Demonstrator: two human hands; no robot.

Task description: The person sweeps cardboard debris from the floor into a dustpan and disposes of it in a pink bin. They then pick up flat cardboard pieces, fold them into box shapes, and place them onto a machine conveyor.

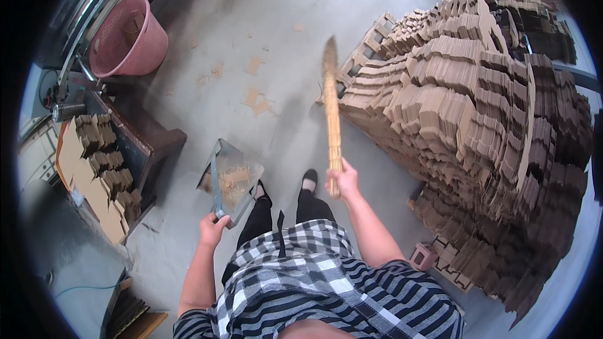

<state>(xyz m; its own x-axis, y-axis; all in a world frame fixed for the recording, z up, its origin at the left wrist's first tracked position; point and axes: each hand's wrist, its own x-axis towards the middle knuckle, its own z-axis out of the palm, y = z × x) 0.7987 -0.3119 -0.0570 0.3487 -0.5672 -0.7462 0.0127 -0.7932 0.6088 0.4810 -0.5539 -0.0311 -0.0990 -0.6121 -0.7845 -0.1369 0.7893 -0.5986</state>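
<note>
one grey dustpan (pixel 215 179) with brown scraps (pixel 235 176), held by left hand (pixel 212 228), one straw-coloured broom (pixel 332 113), held by right hand (pixel 344 181)

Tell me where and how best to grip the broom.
Grip the broom by the near end of its handle, probably from the right, as the right hand does: the long, straight handle ends there, with the darker tip pointing away.

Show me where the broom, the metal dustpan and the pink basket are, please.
Broom (pixel 333 119): head view, on the middle of its tan handle.
Metal dustpan (pixel 216 182): head view, on its grey bar.
Pink basket (pixel 151 43): head view, on its outer wall.
</note>
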